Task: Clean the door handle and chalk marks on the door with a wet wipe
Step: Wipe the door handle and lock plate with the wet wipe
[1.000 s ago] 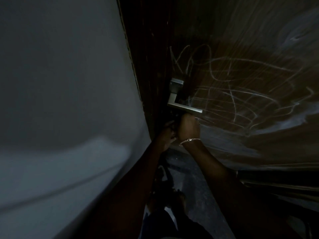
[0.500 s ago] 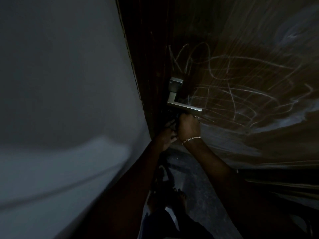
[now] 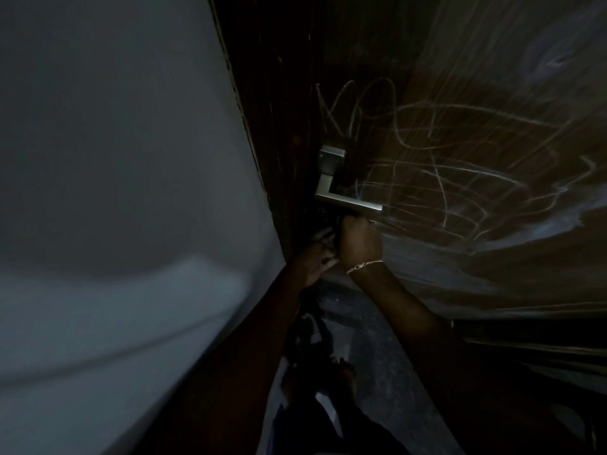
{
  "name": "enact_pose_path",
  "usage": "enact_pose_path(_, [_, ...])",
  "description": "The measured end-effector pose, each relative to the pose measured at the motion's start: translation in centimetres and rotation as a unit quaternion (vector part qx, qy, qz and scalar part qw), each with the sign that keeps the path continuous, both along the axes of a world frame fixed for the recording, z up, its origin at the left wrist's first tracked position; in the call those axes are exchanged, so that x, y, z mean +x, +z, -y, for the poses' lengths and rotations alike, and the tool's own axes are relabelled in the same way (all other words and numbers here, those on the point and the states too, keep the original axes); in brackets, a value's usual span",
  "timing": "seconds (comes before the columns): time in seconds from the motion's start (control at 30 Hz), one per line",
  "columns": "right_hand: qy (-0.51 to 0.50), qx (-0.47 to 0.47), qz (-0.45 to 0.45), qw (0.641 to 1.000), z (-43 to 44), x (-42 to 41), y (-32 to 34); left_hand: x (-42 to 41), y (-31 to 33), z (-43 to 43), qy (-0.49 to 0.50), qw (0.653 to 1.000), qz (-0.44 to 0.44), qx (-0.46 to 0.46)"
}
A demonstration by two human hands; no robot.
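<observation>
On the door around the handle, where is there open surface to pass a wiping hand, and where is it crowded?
Open: the scribbled door face right of the door handle. Crowded: just beneath the lever, where left hand and right hand bunch together.

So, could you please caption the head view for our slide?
Both hands, left and right, work below the metal door handle beside chalk marks.

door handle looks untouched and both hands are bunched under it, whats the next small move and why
Probably lift the right hand onto the door handle and start wiping. The lever sits bare just above that fist, and the chalk marks still cover the door. Too dark to confirm a wipe in either hand.
</observation>
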State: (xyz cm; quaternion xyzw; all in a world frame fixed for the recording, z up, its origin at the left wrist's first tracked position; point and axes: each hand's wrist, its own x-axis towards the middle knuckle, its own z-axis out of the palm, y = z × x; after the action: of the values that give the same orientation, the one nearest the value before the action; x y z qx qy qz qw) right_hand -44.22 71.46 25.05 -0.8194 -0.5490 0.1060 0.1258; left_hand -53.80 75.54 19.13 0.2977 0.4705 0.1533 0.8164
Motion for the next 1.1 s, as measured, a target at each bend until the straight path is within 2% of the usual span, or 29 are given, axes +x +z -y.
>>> enact_pose_path(0.1, [-0.029, -0.006, 0.018, 0.999, 0.3, 0.9, 0.2, 0.0, -0.3, 0.1, 0.000, 1.000, 0.009, -0.003])
enact_pose_path(0.23, [-0.013, 0.021, -0.019, 1.000, -0.3, 0.0, 0.1, 0.0, -0.4, 0.2, 0.004, 1.000, 0.016, -0.004])
enact_pose_path(0.33, [0.000, 0.000, -0.012, 1.000, -0.1, 0.2, -0.6, -0.1, -0.6, 0.0, -0.003, 1.000, 0.012, 0.006])
enact_pose_path(0.53, [-0.110, 0.068, -0.038, 0.991, 2.7, 3.2, -2.3, -0.8, -1.1, 0.2, -0.027, 0.999, 0.021, 0.015])
enact_pose_path(0.7, [-0.041, 0.054, -0.038, 0.997, 1.7, 2.2, -2.3, -0.5, -0.2, 0.3, -0.033, 0.999, 0.006, 0.022])
enact_pose_path(0.8, [-0.044, 0.047, -0.006, 0.998, 2.6, 2.2, -2.5, -0.6, 0.1, 0.4, -0.029, 0.999, 0.003, 0.024])
enact_pose_path(0.93, [-0.096, 0.080, 0.000, 0.992, 3.8, 4.0, -3.3, -0.5, 0.2, 0.4, -0.024, 0.999, -0.005, 0.022])
enact_pose_path(1.1, [-0.031, 0.048, -0.011, 0.998, 1.8, 2.4, -2.6, -0.1, 0.5, 0.7, -0.018, 1.000, -0.004, 0.016])
